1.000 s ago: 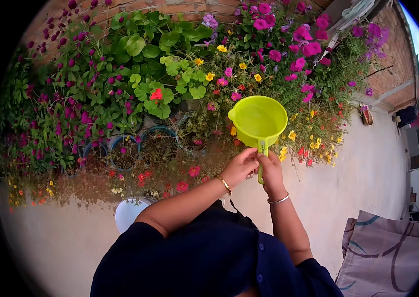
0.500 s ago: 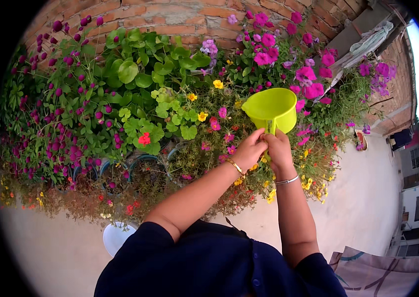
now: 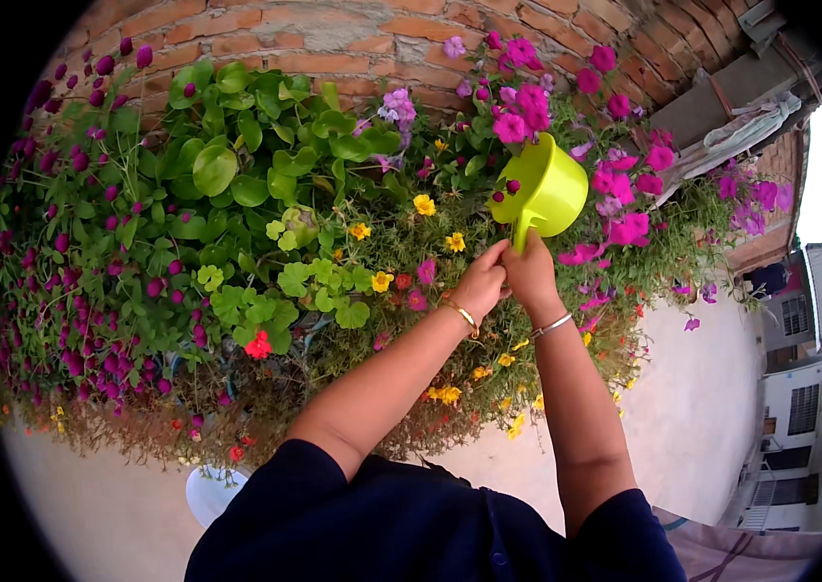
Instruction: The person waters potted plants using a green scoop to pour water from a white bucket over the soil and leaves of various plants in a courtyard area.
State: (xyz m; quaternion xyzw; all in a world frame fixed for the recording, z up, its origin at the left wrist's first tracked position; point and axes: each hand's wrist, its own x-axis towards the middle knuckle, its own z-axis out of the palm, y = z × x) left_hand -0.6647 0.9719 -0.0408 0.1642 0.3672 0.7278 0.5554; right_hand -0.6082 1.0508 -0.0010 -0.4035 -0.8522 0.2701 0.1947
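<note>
A yellow-green plastic water dipper (image 3: 562, 194) is held out over the flower bed, tilted with its open mouth toward the left. My right hand (image 3: 531, 278) is closed around its handle. Pressed up against it, my left hand (image 3: 479, 291) is closed at the lower end of the same handle, its fingertips partly hidden. Magenta petunias (image 3: 629, 229) grow beside and behind the dipper. A small purple bloom overlaps the dipper's mouth. Left of my hands are yellow flowers (image 3: 424, 205) and a geranium with a red bloom (image 3: 258, 344). Any water in the dipper cannot be made out.
A brick wall (image 3: 343, 44) runs behind the plants. Broad green leaves (image 3: 215, 171) and purple globe flowers (image 3: 62, 242) fill the left. A white basin (image 3: 212, 493) sits on the pale concrete floor (image 3: 688, 407) near my left sleeve. Buildings stand at far right.
The dipper has tipped over, its mouth turning from upward to the left, and has moved slightly farther away. Both hands have risen with it. The whole view has shifted a little.
</note>
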